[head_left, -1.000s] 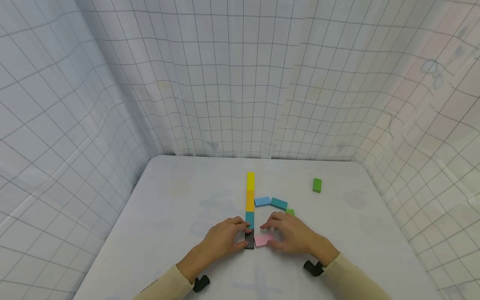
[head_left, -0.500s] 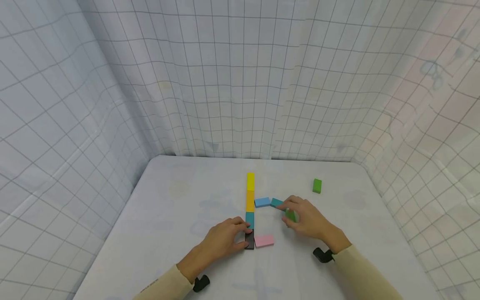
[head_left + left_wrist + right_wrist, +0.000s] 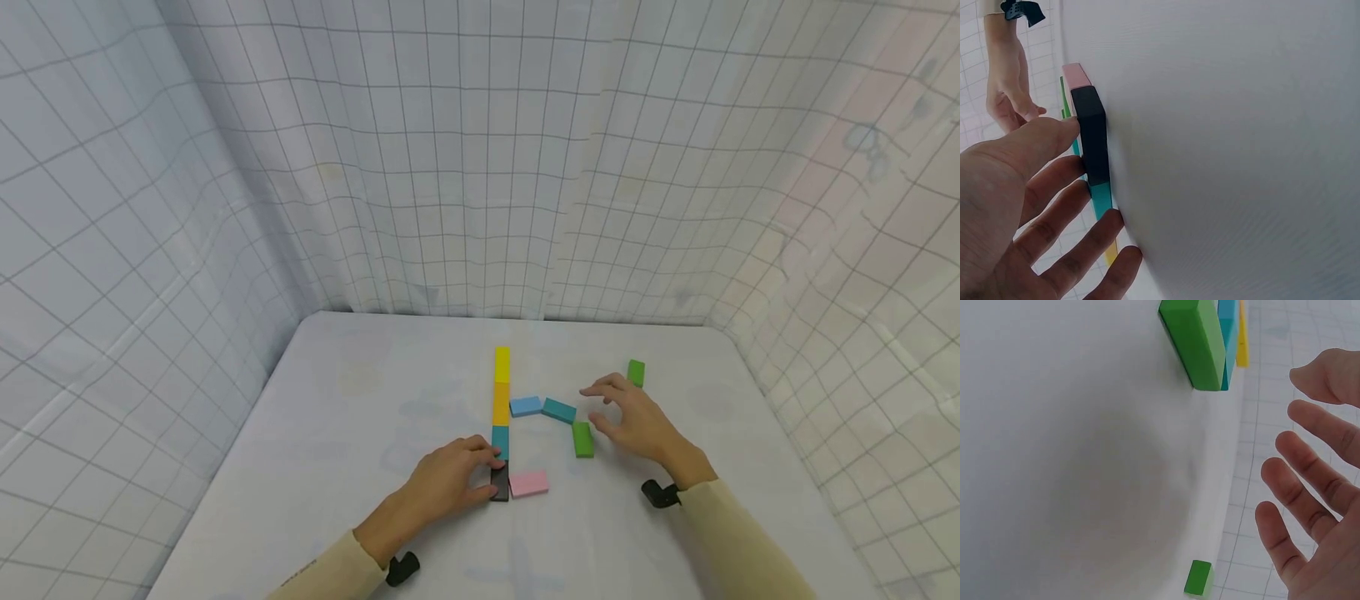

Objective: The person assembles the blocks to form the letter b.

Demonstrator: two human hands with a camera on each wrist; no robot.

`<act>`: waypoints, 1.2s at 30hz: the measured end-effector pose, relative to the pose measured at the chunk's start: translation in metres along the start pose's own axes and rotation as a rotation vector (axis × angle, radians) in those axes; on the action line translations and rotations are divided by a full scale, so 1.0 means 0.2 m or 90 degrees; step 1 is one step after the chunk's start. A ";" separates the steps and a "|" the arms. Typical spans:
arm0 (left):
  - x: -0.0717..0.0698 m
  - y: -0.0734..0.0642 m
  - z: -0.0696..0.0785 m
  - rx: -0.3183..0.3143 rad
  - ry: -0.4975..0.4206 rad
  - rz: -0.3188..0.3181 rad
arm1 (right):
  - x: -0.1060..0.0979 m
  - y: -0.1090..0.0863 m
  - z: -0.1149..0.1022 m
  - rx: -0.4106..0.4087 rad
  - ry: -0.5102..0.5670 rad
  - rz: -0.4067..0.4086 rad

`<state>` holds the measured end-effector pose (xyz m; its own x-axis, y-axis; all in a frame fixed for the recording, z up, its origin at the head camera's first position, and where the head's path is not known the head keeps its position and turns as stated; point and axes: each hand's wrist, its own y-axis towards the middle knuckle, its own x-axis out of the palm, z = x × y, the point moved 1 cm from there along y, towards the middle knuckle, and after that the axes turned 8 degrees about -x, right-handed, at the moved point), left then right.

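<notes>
My left hand rests its fingertips along the left side of a black block and the lower teal block. In the left wrist view, thumb and index finger touch the black block's side without wrapping it. An orange block and a yellow block continue that straight column upward. From the column, a light blue block, a tilted teal block and a green block curve rightward. Holding nothing, my right hand hovers with parted fingers between this green block and a separate green block.
A pink block lies against the black block's right side. White gridded curtains enclose the white table at the back and both sides. Black wrist pieces sit near both sleeves.
My right hand moved from beside the pink block to the nearer green block, shifted it, let go, and then moved up and right toward the far green block. My left hand stayed in place.
</notes>
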<state>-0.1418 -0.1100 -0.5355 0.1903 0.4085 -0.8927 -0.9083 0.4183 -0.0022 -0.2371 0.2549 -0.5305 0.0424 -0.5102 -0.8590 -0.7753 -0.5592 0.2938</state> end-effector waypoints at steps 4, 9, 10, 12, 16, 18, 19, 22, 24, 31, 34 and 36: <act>-0.01 0.00 0.00 0.001 -0.002 -0.001 | -0.01 0.00 0.05 0.028 0.011 0.006; -0.01 0.00 0.01 -0.002 -0.003 0.001 | -0.03 0.01 0.12 0.048 0.014 0.017; -0.01 -0.01 0.01 -0.003 -0.002 0.002 | -0.03 0.01 0.14 0.051 0.015 0.019; -0.01 -0.01 0.01 -0.007 0.000 0.001 | -0.03 0.01 0.17 0.064 0.013 0.021; 0.00 0.00 0.01 -0.011 0.003 -0.003 | -0.05 0.01 0.23 0.096 0.013 0.028; 0.00 0.00 0.01 -0.013 0.004 -0.004 | -0.06 0.01 0.26 0.110 0.010 0.032; 0.00 0.00 0.01 -0.013 0.005 -0.003 | -0.06 0.01 0.27 0.115 0.006 0.034; 0.00 0.00 0.01 -0.012 0.004 -0.001 | -0.07 0.01 0.31 0.119 -0.010 0.040; 0.00 0.00 0.01 -0.011 0.000 0.000 | -0.08 0.01 0.33 0.118 -0.014 0.043; 0.00 -0.01 0.01 -0.009 -0.003 -0.001 | -0.09 0.00 0.39 0.125 0.001 0.030; 0.00 -0.01 0.01 -0.010 -0.001 0.000 | -0.09 0.00 0.42 0.135 0.003 0.011; 0.00 -0.01 0.01 -0.010 0.000 0.000 | -0.09 0.00 0.43 0.138 0.001 -0.005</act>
<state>-0.1395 -0.1097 -0.5340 0.1898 0.4088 -0.8927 -0.9142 0.4052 -0.0088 -0.2918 0.3205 -0.5513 0.0496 -0.5079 -0.8600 -0.8922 -0.4096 0.1904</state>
